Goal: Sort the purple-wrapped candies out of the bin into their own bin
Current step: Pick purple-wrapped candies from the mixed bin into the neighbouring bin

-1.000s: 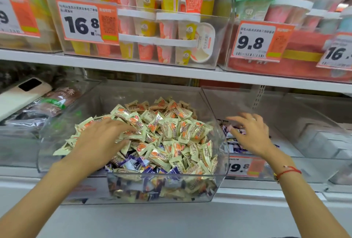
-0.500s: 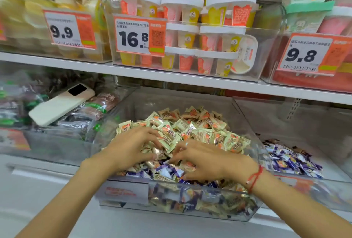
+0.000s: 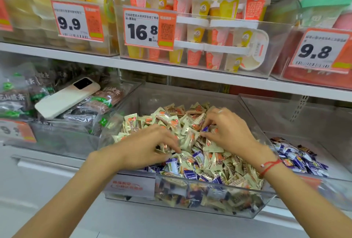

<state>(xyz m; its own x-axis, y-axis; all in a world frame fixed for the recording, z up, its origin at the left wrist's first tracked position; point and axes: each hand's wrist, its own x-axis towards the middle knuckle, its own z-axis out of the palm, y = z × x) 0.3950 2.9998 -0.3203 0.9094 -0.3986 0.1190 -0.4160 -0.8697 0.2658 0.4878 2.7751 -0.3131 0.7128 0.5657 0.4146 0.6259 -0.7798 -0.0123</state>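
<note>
The middle clear bin is heaped with cream-and-orange candies, and purple-wrapped candies show through near its front. My left hand lies on the pile at the front left, fingers bent down among the cream wrappers. Whether it holds one is unclear. My right hand is over the pile's right side. Its thumb and forefinger pinch a small purple candy. The clear bin on the right holds a low heap of purple candies.
A white phone lies on dark snack packs in the left bin. The white shelf above carries clear boxes of pudding cups and price tags 9.9, 16.8 and 9.8. A red string circles my right wrist.
My right hand left the right-hand bin, came into the middle bin and has moved up the pile, where it now pinches a purple candy. My left hand stayed on the pile. The view shifted left.
</note>
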